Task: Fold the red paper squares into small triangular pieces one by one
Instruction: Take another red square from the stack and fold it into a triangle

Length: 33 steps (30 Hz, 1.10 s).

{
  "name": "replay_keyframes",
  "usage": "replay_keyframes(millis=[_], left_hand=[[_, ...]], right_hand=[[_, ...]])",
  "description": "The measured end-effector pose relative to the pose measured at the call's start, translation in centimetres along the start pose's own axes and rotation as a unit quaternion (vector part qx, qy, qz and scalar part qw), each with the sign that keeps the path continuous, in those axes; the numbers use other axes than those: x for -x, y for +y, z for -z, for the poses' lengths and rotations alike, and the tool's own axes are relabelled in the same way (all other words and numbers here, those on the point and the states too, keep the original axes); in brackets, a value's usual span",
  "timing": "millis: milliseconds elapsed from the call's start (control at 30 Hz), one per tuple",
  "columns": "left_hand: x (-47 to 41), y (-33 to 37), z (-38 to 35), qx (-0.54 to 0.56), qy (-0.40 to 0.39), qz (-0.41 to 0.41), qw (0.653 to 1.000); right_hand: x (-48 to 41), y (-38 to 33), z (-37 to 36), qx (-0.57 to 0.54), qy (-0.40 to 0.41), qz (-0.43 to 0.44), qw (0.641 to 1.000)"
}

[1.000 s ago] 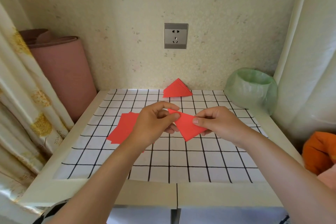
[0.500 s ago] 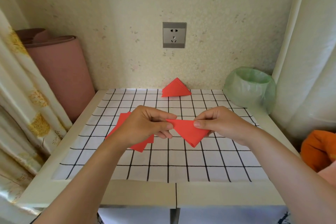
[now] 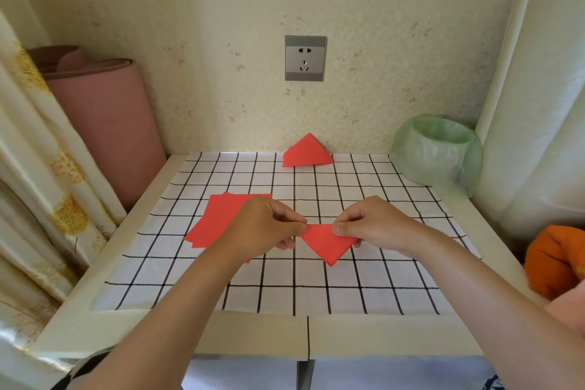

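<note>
Over the middle of the checked table cover, I hold a red paper piece (image 3: pixel 327 242) folded into a triangle, its point hanging down. My left hand (image 3: pixel 264 228) pinches its left corner and my right hand (image 3: pixel 375 225) pinches its right corner. A stack of flat red paper squares (image 3: pixel 218 220) lies on the cover to the left, partly hidden behind my left hand. A pile of folded red triangles (image 3: pixel 305 152) sits at the back of the table against the wall.
The white table (image 3: pixel 253 339) carries a black-grid cover (image 3: pixel 316 291). A bin with a green bag (image 3: pixel 438 152) stands at the back right. A pink roll (image 3: pixel 107 123) and a curtain (image 3: pixel 34 199) border the left side. An orange cloth (image 3: pixel 557 260) lies right.
The folded paper has flattened into a level triangle held lower between both hands. My left hand slid to its left corner, and more of the flat stack shows.
</note>
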<state>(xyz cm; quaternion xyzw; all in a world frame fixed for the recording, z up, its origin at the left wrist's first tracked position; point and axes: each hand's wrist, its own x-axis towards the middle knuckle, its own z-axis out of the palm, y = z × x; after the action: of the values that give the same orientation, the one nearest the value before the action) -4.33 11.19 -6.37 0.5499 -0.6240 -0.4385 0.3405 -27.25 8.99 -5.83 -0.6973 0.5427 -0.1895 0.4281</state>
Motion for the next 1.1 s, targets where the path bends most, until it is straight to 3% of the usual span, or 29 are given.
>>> replay_keyframes(millis=[100,233,367,600,833,1100], left_hand=[[-0.6,-1.4,-0.7,-0.071,-0.002,0.023,0.997],[-1.2,-2.8,-1.5,-0.2,-0.028,-0.001,0.979],[-1.8,-3.2,-1.7,-0.261,-0.038,-0.018,0.964],[-1.8,-3.6,-2.2,-0.364,-0.018,-0.079,0.928],[-1.1,-3.5,-4.3,-0.376,-0.055,-0.171,0.909],[0.5,-3.3,-6.6,-0.385,0.033,-0.146,0.911]], right_hand=[[-0.9,0.7,-0.9,0.037,-0.016,-0.027,0.999],[-1.8,1.4,-2.1,0.143,-0.018,-0.033,0.989],[-1.8,1.5,-2.8,0.228,0.002,-0.015,0.974],[-1.5,1.3,-3.7,0.395,0.076,0.073,0.912],[-1.0,1.6,-4.3,0.409,0.117,0.103,0.899],[0.0,2.9,-4.9,0.428,0.153,0.16,0.876]])
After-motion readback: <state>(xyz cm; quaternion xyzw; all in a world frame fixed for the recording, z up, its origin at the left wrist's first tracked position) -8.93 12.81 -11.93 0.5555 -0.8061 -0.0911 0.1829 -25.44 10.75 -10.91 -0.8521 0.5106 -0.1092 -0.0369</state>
